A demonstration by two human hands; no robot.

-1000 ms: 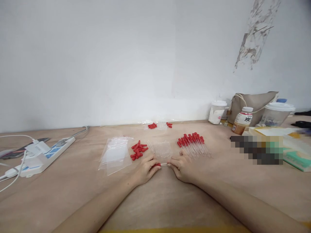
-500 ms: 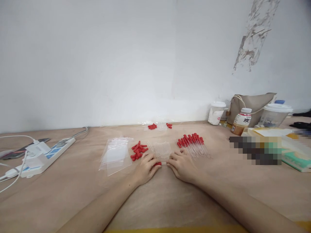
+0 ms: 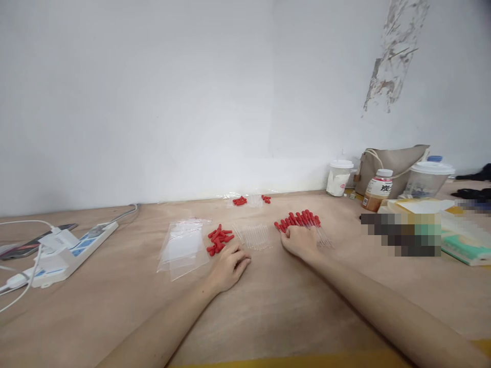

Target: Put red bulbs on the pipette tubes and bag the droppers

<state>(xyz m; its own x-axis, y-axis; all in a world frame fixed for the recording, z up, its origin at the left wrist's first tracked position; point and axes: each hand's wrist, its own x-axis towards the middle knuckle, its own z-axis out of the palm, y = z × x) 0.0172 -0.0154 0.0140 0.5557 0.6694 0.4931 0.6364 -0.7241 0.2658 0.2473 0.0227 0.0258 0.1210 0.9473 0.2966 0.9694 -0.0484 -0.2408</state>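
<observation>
While my left hand (image 3: 228,267) rests curled on the bench (image 3: 245,322), my right hand (image 3: 301,241), knuckles bent, covers some droppers (image 3: 304,220); can't tell whether either's clamped.

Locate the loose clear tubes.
In the head view, the clear tubes lie near centre, right of the loose red bulbs, left of the red-topped tubes.

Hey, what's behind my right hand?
Red-topped droppers. Their red tops and some clear tubes show past your right hand; the other tubes are mostly covered.
</observation>
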